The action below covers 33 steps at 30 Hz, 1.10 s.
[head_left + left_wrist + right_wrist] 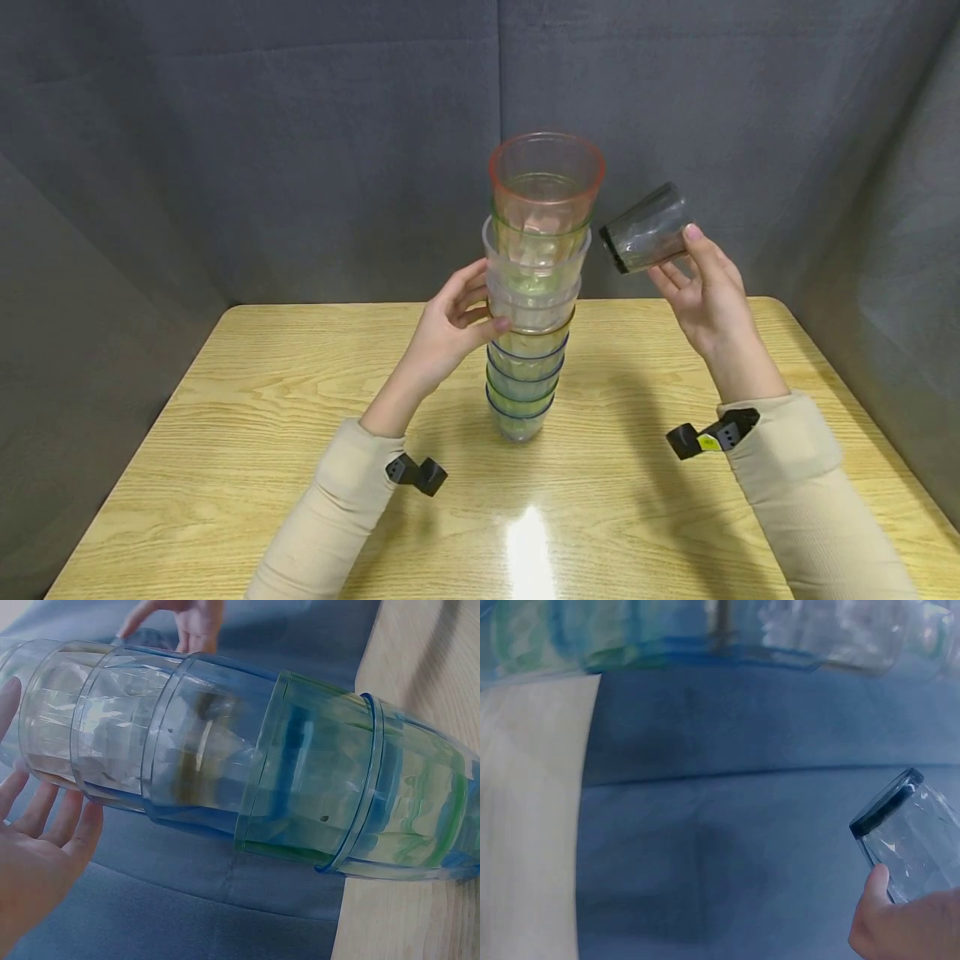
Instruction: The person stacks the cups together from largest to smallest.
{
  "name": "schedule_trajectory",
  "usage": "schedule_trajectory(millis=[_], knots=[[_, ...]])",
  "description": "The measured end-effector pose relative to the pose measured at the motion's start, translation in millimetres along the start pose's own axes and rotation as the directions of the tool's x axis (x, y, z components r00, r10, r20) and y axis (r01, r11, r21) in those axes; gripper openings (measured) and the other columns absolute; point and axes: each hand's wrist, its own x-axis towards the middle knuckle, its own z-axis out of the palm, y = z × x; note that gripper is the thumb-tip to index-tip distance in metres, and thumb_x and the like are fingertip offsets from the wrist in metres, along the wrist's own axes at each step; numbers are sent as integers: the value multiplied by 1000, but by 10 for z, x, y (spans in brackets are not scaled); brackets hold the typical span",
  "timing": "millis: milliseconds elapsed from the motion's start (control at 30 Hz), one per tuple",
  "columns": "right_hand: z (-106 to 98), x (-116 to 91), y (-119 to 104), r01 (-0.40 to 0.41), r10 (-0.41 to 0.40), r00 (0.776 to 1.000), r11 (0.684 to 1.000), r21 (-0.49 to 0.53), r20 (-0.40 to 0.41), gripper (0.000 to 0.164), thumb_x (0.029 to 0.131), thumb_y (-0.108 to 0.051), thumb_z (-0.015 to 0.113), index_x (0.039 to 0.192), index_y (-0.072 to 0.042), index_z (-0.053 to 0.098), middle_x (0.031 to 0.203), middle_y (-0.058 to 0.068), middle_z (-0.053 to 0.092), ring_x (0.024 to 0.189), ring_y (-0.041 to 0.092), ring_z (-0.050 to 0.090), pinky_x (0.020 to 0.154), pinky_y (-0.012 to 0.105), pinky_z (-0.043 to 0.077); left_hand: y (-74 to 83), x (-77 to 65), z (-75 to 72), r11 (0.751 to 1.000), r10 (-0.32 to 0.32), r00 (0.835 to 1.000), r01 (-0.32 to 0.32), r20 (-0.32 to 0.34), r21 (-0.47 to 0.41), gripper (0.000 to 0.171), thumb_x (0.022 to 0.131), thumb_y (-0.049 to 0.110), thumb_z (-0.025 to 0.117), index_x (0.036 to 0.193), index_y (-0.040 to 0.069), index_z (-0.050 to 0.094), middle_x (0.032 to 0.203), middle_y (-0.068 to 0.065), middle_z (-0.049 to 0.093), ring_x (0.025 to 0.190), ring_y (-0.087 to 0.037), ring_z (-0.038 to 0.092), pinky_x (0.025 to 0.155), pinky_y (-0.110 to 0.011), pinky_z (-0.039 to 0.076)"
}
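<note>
A tall stack of nested clear plastic cups (pixel 528 367), with rims in several colours, stands upright on the table. An orange-red-rimmed cup (pixel 547 171) is the topmost, its mouth up. My left hand (pixel 453 321) holds the stack's left side around mid-height, thumb in front and fingers toward the back; the left wrist view shows these fingers (pixel 64 817) along its edge. To the right of the stack's upper part, my right hand (pixel 708 292) grips a smoky grey clear cup (pixel 648 229) in the air. That cup is tilted, its dark thick end toward the stack without touching it.
The wooden table (pixel 247 467) carries the stack near its middle. Dark grey cloth (pixel 300 167) hangs behind the table and along both sides. A small black camera (pixel 416 473) is on the left wrist, another camera (pixel 712 435) on the right.
</note>
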Motion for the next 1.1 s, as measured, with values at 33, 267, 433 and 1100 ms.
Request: schedule_trajectory(millis=[33,267,433,1100], knots=[[29,-6,-8,12,-12,1000,1000,13,12,34,93,-22,62,122,-17,45,146,-5,23,128,22,32,84,22,54,2,-1,0,1000,-2,1000,2,0,1,78,84,23,74,148,10,32,145,-15,45,132,-28,45,111,-44,39],[211,-75,-59,160,-165,983,985,62,77,18,91,-18,64,106,-10,60,128,3,43,119,26,43,89,28,53,-4,-11,-5,1000,3,1000,-3,4,-5,95,72,49,76,148,11,32,145,-14,44,132,-28,44,111,-45,40],[311,-131,-122,221,-231,967,971,95,112,38,89,-19,65,124,-8,56,130,7,47,121,28,47,94,31,52,5,-5,-2,1000,7,1000,-7,3,2,81,82,31,74,148,11,32,145,-14,44,132,-28,45,111,-45,40],[746,-235,-309,352,-390,907,909,223,157,49,89,-24,59,134,-8,46,136,12,51,117,27,53,106,32,46,-19,20,-18,1000,2,1000,-2,-2,1,88,78,43,76,148,12,33,145,-13,45,132,-27,45,112,-44,38]])
